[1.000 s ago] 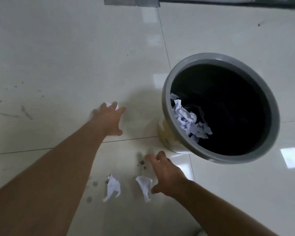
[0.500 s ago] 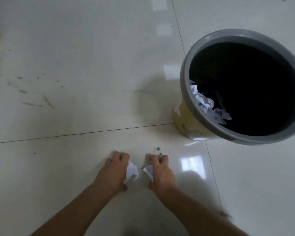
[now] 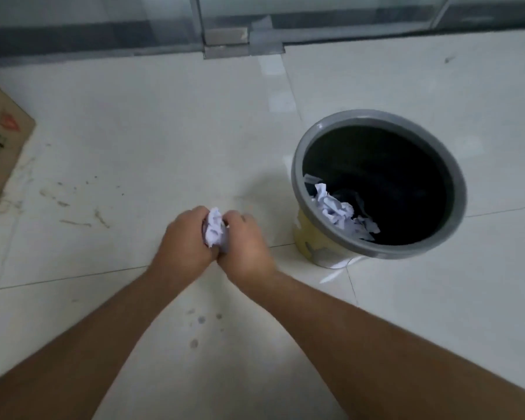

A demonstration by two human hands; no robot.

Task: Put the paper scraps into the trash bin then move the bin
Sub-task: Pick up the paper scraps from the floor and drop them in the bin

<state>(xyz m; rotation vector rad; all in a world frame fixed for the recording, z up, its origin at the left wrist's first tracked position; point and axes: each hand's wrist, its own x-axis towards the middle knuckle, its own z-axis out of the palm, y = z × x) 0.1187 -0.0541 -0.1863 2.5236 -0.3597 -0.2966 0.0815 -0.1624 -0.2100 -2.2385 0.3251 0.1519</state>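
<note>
A round trash bin (image 3: 306, 153) with a grey rim, black inside and yellowish wall stands on the tiled floor at the right. Crumpled white paper (image 3: 335, 209) lies inside it against the near-left wall. Left of the bin, my left hand (image 3: 184, 237) and my right hand (image 3: 246, 241) are pressed together above the floor. Both are closed around a wad of white paper scraps (image 3: 214, 230), which pokes out between the fingers. No loose scraps show on the floor around my hands.
A flat brown cardboard box (image 3: 0, 140) lies at the far left edge. A glass door frame with a metal floor fitting (image 3: 226, 40) runs along the back. Dark spots (image 3: 199, 321) and scuff marks dot the pale tiles.
Both hands picked scraps off the floor, then rose and came together, bunching the scraps into one wad. The view tilted up, showing the door frame and cardboard.
</note>
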